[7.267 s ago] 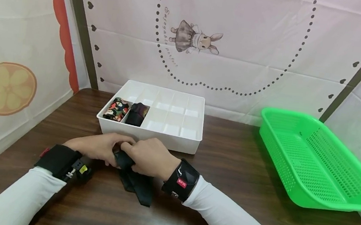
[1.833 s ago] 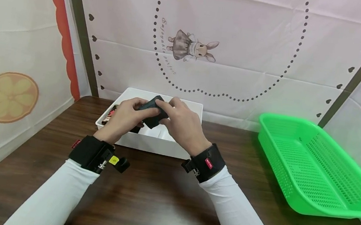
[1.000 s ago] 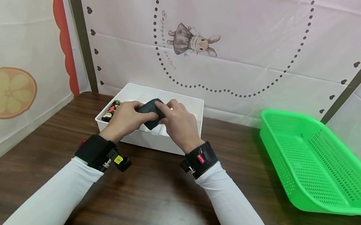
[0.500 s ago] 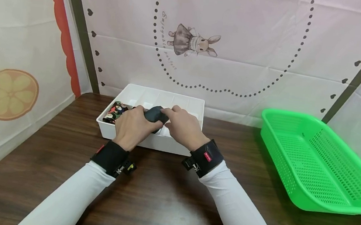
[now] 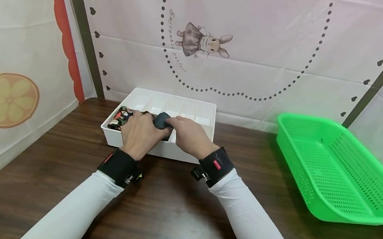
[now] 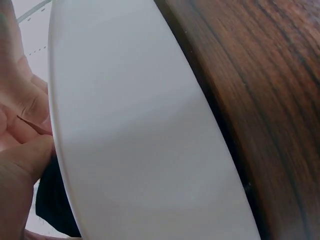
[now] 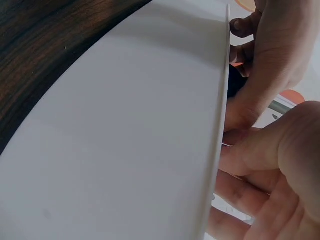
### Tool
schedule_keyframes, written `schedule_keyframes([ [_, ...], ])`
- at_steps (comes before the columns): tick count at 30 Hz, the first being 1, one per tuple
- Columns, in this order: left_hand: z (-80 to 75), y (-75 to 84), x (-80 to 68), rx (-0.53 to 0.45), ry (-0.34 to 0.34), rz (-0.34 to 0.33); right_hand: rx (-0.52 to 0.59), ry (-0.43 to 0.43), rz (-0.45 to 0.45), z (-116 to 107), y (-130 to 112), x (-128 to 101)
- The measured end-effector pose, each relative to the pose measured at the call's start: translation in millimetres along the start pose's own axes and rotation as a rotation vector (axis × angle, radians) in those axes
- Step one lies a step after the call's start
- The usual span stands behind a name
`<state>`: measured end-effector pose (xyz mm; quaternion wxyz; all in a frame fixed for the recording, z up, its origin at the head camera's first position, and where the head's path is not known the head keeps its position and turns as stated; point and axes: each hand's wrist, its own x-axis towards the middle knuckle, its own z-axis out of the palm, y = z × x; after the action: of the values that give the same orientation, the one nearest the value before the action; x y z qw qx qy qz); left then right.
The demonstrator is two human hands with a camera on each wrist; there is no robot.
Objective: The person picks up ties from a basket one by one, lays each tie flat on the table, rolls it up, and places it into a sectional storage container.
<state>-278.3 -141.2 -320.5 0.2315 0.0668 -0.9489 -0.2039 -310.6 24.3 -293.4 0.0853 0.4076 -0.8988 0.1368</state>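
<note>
A dark green folded cloth (image 5: pixel 162 120) sits partly down in the front row of a white divided box (image 5: pixel 173 151). My left hand (image 5: pixel 139 134) grips its left side, fingers over the box and thumb towards the right. From the right, my right hand (image 5: pixel 191 137) pinches the same cloth between thumb and fingers. Left of my hands, a colourful patterned folded cloth (image 5: pixel 119 118) fills the front left compartment. The left hand mostly covers the compartment beside it. In both wrist views the box wall (image 6: pixel 130 120) hides much of the hands.
A green perforated basket (image 5: pixel 327 170) stands at the right on the dark wooden table (image 5: pixel 174 212). Behind the box hangs a pale printed cloth wall (image 5: pixel 257 44); another wall closes off the left side.
The dark green cloth, earlier a loose strip on the table, became a compact bundle above the box. Both hands have since lowered it into the front row.
</note>
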Motion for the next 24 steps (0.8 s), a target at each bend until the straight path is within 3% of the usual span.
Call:
schedule_keyframes([
  [8,5.6,0.2,-2.1,0.079,0.012,0.033,0.038,-0.059,0.012,7,5,1],
  [16,2.9,3.7,-3.9,0.113,-0.113,0.051,0.09,-0.112,-0.019,4,8,1],
  [24,3.7,3.9,-5.8,0.18,-0.036,0.136,0.109,-0.07,-0.025,-14,8,0],
])
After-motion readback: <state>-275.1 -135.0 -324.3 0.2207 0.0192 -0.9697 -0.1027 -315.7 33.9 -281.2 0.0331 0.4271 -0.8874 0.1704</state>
